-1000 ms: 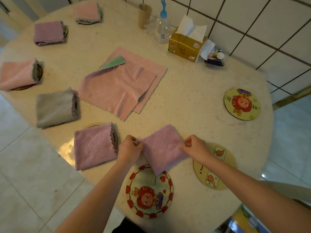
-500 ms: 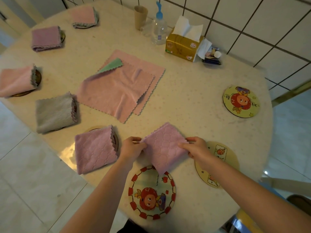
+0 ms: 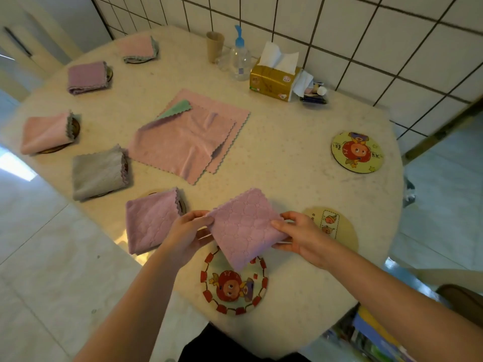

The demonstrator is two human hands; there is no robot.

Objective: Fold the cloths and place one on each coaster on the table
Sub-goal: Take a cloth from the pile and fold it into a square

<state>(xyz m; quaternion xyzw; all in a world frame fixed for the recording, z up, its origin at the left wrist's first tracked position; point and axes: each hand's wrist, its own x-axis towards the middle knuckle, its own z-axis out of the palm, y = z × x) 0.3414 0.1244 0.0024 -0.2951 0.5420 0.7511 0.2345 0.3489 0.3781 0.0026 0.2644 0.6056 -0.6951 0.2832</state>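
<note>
The folded purple cloth (image 3: 244,227) is being pinched at opposite corners by the left hand (image 3: 187,231) and right hand (image 3: 300,235), hanging just above the red-bordered coaster (image 3: 235,291). Lowering it centred, corners level and layers together, should keep the fold tidy.

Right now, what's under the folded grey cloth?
Under the folded grey cloth, only a dark coaster edge peeks out at its right side; the rest of it is covered.

Both hands, left hand (image 3: 187,232) & right hand (image 3: 298,235), are loosening from fists to fingertip pinches, lifting the folded purple cloth (image 3: 241,227) w/ its lower corner dangling over the red-bordered coaster (image 3: 234,291).
</note>
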